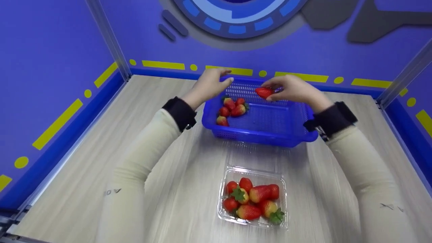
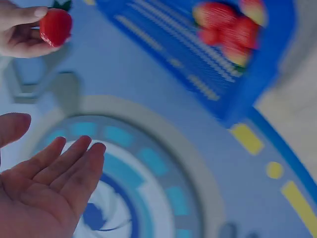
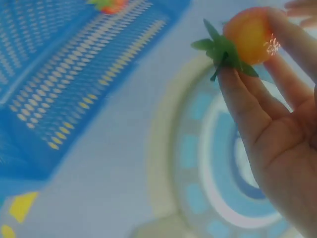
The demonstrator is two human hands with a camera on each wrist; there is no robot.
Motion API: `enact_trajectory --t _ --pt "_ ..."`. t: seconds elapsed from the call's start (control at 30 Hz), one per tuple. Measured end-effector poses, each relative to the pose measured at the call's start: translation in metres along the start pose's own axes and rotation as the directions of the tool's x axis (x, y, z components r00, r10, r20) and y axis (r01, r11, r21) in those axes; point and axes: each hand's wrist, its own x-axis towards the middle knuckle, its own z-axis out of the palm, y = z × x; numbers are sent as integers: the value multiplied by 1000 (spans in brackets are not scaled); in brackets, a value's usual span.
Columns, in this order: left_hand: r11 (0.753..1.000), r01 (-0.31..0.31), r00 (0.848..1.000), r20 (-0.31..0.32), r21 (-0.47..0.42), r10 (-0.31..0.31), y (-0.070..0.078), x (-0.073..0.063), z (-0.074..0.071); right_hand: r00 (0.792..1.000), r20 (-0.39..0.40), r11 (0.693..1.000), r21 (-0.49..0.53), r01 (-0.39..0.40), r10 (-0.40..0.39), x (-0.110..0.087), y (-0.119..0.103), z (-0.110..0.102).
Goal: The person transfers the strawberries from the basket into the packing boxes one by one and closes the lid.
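Observation:
My right hand [image 1: 293, 88] pinches a red strawberry [image 1: 264, 92] between thumb and fingers above the back of the blue basket [image 1: 260, 132]. In the right wrist view the green leaves [image 3: 223, 52] of that strawberry point away from the palm. Over the basket's back left corner, my left hand [image 1: 212, 82] holds nothing; its fingers are extended in the left wrist view. Several strawberries [image 1: 238, 110] lie together in the left part of the basket. Closer to me, a clear plastic box [image 1: 220, 212] with its lid folded back holds several more strawberries [image 1: 249, 212].
The box's transparent lid [image 1: 251, 160] lies flat on the wood-grain table [image 1: 168, 199], reaching to the basket's front. Blue panels [image 1: 60, 67] with yellow marks close off the table's back and sides, and a metal post [image 1: 109, 37] stands at the back left corner.

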Motion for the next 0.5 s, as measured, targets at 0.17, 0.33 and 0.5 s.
enact_trajectory --t 0.17,0.33,0.5 --pt "992 -104 995 -4 -75 104 10 -40 -5 994 -39 994 24 105 -104 -44 -21 1" --pt "979 -133 990 32 -157 139 0 -80 4 960 -38 958 70 279 -277 -81 -36 32" --pt "970 -89 989 93 -227 113 -24 -112 31 930 -17 927 69 368 -367 -110 -42 67"
